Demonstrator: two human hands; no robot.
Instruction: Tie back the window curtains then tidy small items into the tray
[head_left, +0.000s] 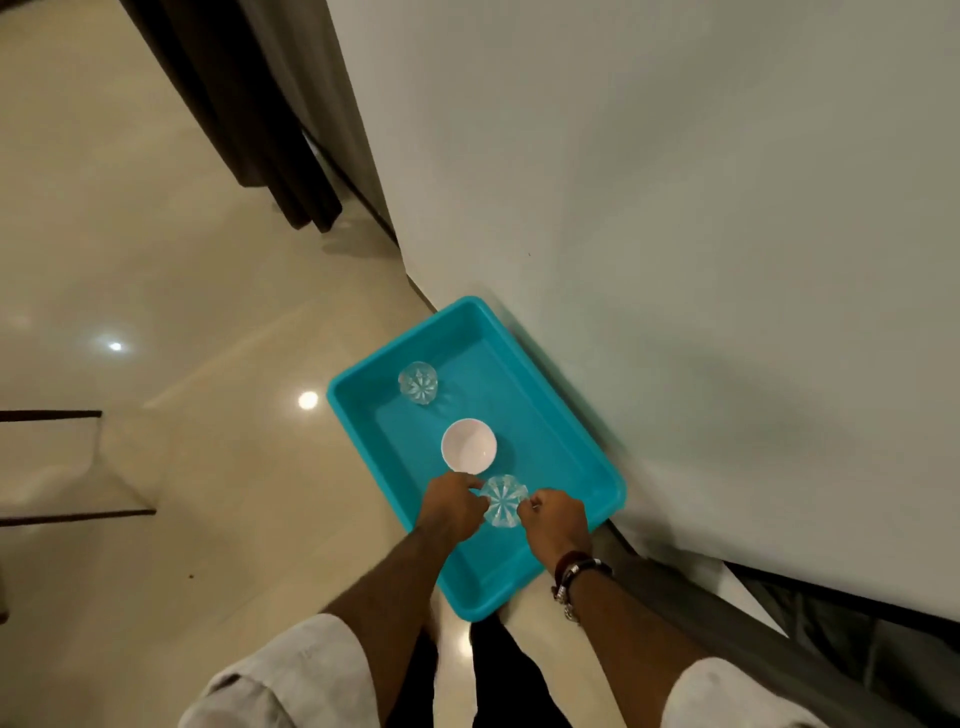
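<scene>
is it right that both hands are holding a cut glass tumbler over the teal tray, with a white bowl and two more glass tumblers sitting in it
Not quite. The head view shows the left hand and right hand holding a clear cut-glass tumbler over the teal plastic tray, with a round white bowl in it, but only one more glass tumbler, not two.

The dark curtain (228, 104) runs off the top edge. The tray's (571, 415) near left rim lies behind the left forearm. Both hands' fingertips partly cover the sides of the near glass (503, 500). A dark frame (52, 415) is cut off at the left edge.
</scene>
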